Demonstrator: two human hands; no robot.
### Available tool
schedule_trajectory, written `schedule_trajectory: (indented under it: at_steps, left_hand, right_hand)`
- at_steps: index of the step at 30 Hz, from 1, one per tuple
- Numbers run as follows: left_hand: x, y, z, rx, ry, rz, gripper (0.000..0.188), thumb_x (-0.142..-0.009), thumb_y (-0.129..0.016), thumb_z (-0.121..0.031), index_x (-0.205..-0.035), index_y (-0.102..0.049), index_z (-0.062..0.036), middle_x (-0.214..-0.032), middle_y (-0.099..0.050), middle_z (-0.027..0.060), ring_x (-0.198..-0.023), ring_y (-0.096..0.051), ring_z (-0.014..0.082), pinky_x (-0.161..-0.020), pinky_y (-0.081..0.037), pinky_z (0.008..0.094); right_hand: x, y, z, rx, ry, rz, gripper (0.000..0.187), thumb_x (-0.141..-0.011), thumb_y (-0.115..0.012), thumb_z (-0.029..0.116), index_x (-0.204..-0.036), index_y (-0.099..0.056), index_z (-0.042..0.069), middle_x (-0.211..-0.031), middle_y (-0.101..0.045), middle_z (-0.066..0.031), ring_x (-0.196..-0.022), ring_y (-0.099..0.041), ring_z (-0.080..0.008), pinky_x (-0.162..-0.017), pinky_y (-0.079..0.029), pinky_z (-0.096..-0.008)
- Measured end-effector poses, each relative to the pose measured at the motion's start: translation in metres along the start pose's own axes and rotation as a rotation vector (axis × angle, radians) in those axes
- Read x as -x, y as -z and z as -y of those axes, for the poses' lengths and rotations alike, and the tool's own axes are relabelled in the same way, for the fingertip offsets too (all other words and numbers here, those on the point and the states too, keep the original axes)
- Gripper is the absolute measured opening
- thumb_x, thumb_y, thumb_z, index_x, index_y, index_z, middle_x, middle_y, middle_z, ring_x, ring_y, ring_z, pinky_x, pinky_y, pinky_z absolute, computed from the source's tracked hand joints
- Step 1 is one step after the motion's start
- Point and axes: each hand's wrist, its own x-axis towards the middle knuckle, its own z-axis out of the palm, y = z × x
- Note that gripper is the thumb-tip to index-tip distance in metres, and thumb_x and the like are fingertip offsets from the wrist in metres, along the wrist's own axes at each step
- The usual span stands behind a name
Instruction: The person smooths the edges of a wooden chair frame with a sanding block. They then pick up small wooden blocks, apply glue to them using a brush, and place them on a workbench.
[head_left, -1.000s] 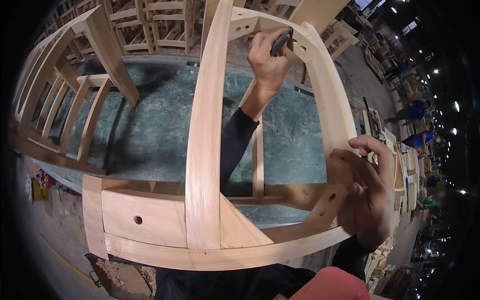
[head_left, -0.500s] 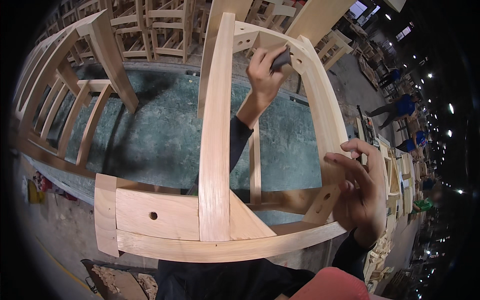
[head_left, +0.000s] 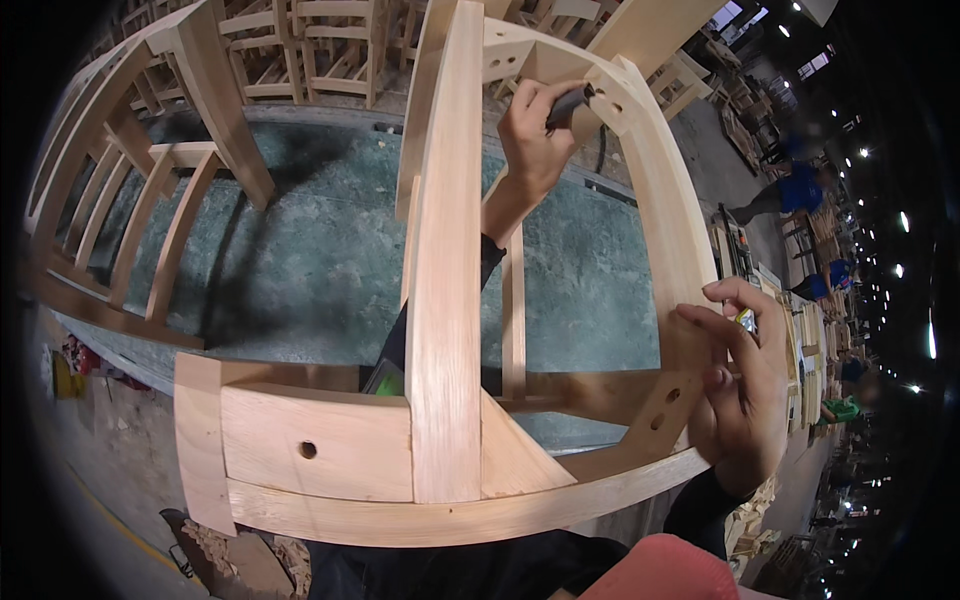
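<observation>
Head view: we see a wooden frame (head_left: 447,300) over a teal bench (head_left: 330,270). Our L hand (head_left: 535,145) grips a dark pad (head_left: 568,107) at its far corner block (head_left: 608,112), prob. sanding; next stroke likely calls for steady pressure. Our R hand (head_left: 748,390), half-open, fingers spread, is by the R rail (head_left: 675,220); can't tell if it's bracing.

Slatted wooden frame (head_left: 187,155) set at ten o'clock, chair frames (head_left: 335,48) grouped at eleven, a blue-clad person (head_left: 800,188) seen at two
</observation>
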Motion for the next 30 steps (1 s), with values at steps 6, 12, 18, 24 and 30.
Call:
schedule_trajectory:
  at_steps: [6, 12, 18, 24, 30]
  left_hand:
    - [-0.002, 0.001, -0.003, -0.014, 0.018, -0.03, 0.022, -0.078, -0.078, -0.004, -0.099, -0.074, -0.0061, -0.077, -0.058, 0.0059, -0.067, -0.06, 0.017, -0.06, -0.048, 0.0281]
    - [-0.023, -0.005, -0.004, 0.027, -0.044, -0.05, 0.029, -0.073, -0.075, 0.003, -0.098, -0.075, -0.0096, -0.073, -0.056, 0.006, -0.065, -0.058, 0.0182, -0.06, -0.047, 0.0285]
    - [-0.008, 0.001, -0.003, -0.063, -0.081, -0.031, 0.042, -0.063, -0.069, 0.007, -0.1, -0.076, -0.0114, -0.07, -0.054, 0.0068, -0.063, -0.056, 0.0207, -0.059, -0.046, 0.0306]
    - [-0.02, -0.005, 0.001, -0.096, -0.17, -0.081, 0.04, -0.061, -0.067, 0.006, -0.097, -0.075, -0.0102, -0.071, -0.056, 0.0073, -0.063, -0.058, 0.0239, -0.058, -0.047, 0.0325]
    - [-0.023, 0.0, -0.006, -0.032, -0.158, -0.059, 0.039, -0.062, -0.065, 0.009, -0.096, -0.075, -0.0081, -0.071, -0.057, 0.0071, -0.061, -0.058, 0.0224, -0.057, -0.048, 0.0321]
  right_hand:
    - [-0.002, 0.0, 0.0, -0.021, 0.002, 0.015, 0.047, -0.066, -0.062, 0.003, -0.113, -0.069, 0.006, -0.123, -0.051, -0.0095, -0.104, -0.046, -0.0261, -0.084, -0.046, -0.035]
    - [-0.001, -0.003, 0.001, -0.064, -0.01, 0.004, 0.049, -0.065, -0.062, 0.002, -0.114, -0.069, 0.006, -0.125, -0.049, -0.0087, -0.105, -0.046, -0.0258, -0.086, -0.045, -0.0346]
    - [-0.001, 0.0, 0.005, -0.05, -0.048, 0.04, 0.048, -0.068, -0.061, 0.003, -0.114, -0.069, 0.006, -0.126, -0.048, -0.0097, -0.108, -0.045, -0.0264, -0.089, -0.044, -0.0353]
    - [-0.004, -0.001, 0.008, -0.007, -0.021, 0.037, 0.049, -0.067, -0.06, 0.002, -0.115, -0.068, 0.007, -0.125, -0.048, -0.0116, -0.106, -0.045, -0.0269, -0.086, -0.046, -0.0354]
    - [-0.005, -0.001, 0.008, -0.023, -0.005, 0.013, 0.047, -0.066, -0.059, 0.003, -0.113, -0.068, 0.007, -0.122, -0.051, -0.013, -0.103, -0.047, -0.027, -0.083, -0.046, -0.0349]
